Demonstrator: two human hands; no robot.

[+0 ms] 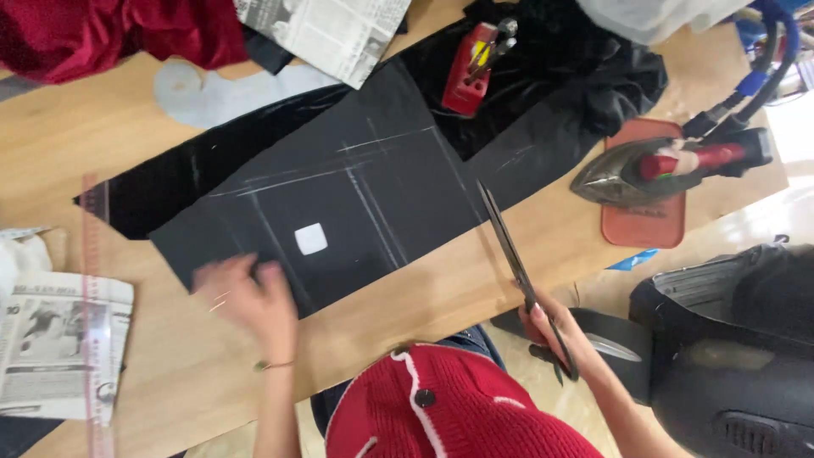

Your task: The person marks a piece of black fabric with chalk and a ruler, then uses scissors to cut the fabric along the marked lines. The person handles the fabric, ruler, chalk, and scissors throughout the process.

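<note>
The left hand [246, 297] lay flat and open on the near-left corner of the black chalk-marked fabric [339, 203], spread across the wooden surface [475, 280]. The right hand [555, 331], its grip closed on the scissors [517, 263], met the fabric's right edge; cutting well likely required firm hold-down and following the chalk line.

My black cloth [356, 195] has white chalk lines; white chalk [310, 238]; tan wood surface [424, 297]; red cardigan [449, 407]; orange iron mat [644, 220].
</note>
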